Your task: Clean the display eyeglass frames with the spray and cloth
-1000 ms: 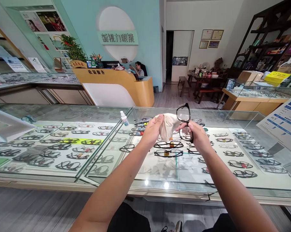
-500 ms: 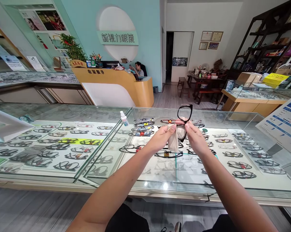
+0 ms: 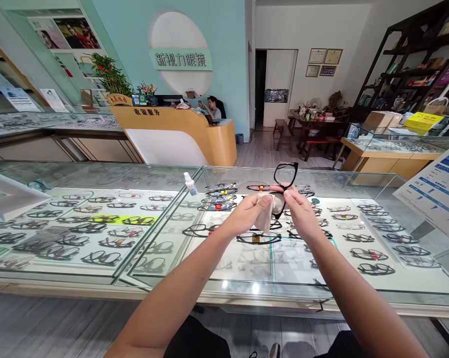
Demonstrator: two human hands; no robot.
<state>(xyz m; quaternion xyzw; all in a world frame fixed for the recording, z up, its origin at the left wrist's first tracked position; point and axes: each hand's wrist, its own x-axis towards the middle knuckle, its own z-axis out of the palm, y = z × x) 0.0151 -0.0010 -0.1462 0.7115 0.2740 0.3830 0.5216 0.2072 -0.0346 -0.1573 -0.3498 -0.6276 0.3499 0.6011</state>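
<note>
I hold a pair of black-framed glasses (image 3: 285, 175) above a glass display counter (image 3: 97, 171). My right hand (image 3: 299, 210) pinches the frame near its bridge, one lens standing above my fingers. My left hand (image 3: 247, 213) is closed on a pale cleaning cloth (image 3: 265, 217), pressed against the lower lens. The cloth covers most of that lens. Both hands meet over the middle of the counter.
Rows of spectacle frames (image 3: 105, 233) lie under the counter glass. A small spray bottle (image 3: 190, 184) stands on top to the left. A person sits behind the orange reception desk (image 3: 179, 132). A blue-and-white sign (image 3: 436, 191) stands at right; dark shelving (image 3: 414, 64) lines the far wall.
My left hand brought the cloth from a spread-out hold beside the glasses in onto the lower lens and bunched it. The glasses tilted slightly and my hands drew together.
</note>
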